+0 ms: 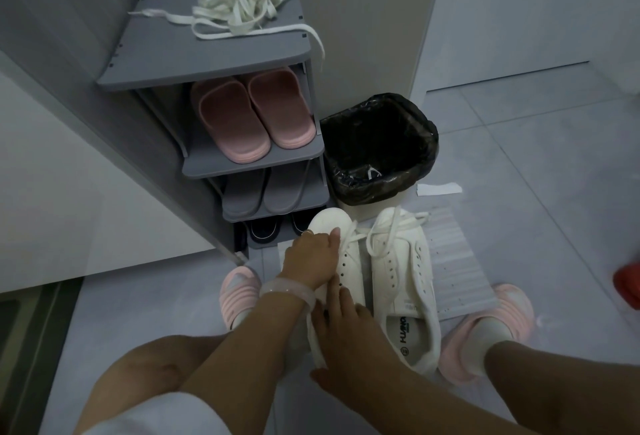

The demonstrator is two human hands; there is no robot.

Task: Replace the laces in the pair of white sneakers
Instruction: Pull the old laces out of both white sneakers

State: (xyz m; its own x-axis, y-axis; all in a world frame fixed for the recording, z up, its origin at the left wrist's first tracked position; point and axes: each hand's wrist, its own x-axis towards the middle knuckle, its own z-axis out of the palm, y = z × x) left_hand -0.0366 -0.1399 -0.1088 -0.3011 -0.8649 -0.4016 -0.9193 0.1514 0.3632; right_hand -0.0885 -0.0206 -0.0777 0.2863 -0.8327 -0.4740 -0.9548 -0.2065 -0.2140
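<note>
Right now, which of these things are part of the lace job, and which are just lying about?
Part of the job:
left sneaker
right sneaker
loose laces
left hand
right hand

Just lying about:
pink slippers
grey slippers
bin
paper scrap

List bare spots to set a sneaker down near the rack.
Free: front half of the rack top, ahead of the lace pile; floor tiles right of the bin. Crowded: lower shelves hold slippers; both sneakers fill the floor between the feet.
</note>
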